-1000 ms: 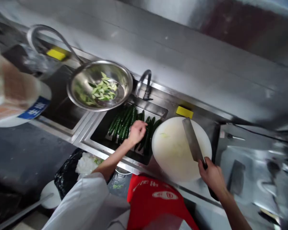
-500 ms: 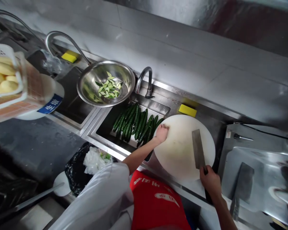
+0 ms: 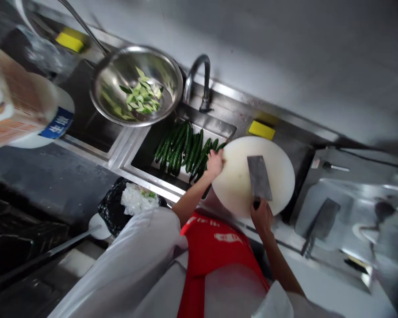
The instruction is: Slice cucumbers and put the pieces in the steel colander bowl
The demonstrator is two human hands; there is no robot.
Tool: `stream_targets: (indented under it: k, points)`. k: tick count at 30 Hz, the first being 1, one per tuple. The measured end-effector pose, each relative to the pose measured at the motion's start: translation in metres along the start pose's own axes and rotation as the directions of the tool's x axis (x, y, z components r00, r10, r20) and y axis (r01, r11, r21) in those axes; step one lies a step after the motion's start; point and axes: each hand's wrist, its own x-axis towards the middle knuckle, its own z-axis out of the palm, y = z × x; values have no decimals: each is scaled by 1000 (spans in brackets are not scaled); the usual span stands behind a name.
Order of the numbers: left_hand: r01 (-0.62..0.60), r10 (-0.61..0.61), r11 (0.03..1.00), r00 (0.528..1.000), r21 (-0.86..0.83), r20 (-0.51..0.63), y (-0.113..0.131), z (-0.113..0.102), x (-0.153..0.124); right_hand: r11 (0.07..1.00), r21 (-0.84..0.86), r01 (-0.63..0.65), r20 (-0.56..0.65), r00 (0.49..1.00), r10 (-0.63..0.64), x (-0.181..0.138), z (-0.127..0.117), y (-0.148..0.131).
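My right hand (image 3: 262,216) is closed round the dark handle of a cleaver (image 3: 259,177), whose broad grey blade is turned over the round white cutting board (image 3: 280,170). My left hand (image 3: 215,163) is at the board's left edge, beside the nearest cucumbers. Its fingers look bent and a little apart, with nothing visible between them. Several dark green cucumbers (image 3: 179,148) lie side by side in a white tray in the sink left of the board. Cut green pieces (image 3: 142,99) lie in a steel bowl (image 3: 101,99) farther left.
A curved faucet (image 3: 204,84) stands behind the sink, and a yellow sponge (image 3: 262,130) lies behind the board. A second cleaver (image 3: 325,218) lies at right. A black-bagged bin (image 3: 111,210) is below the counter. A plastic basket (image 3: 26,101) and white tub are at far left.
My left hand has slid left off the board's surface to its edge by the cucumbers. My right hand has brought the cleaver leftward over the board, its blade flatter. The view has shifted.
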Motion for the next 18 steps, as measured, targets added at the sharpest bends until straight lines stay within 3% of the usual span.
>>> stream_targets:
  k: [3,6,8,10,12,15,16,18]
  points:
    - [4,-2,999,998,-43,69,-12,-2,9,999,-48,-9,70,997,13,2,-3,-1]
    - [-57,59,998,996,-39,61,-16,2,5,1000,-21,-6,119,993,9,1,-20,-6]
    - [-138,139,989,990,-47,25,-17,6,-4,992,122,42,81,995,-52,-7,-49,-13]
    - [-194,194,979,981,-55,-1,-17,10,-13,916,374,146,79,979,-188,-25,-92,-16]
    - [-196,195,980,981,-40,-14,-18,13,-15,774,575,266,173,885,-433,-54,-139,-13]
    - [-150,150,989,989,-13,-8,-17,13,-7,592,661,460,211,644,-736,-108,-190,2]
    - [-134,134,991,991,-12,1,-17,13,-4,566,645,514,165,630,-759,-125,-198,8]
    - [-115,115,993,993,-25,12,-16,13,0,566,573,593,38,671,-740,-153,-201,20]
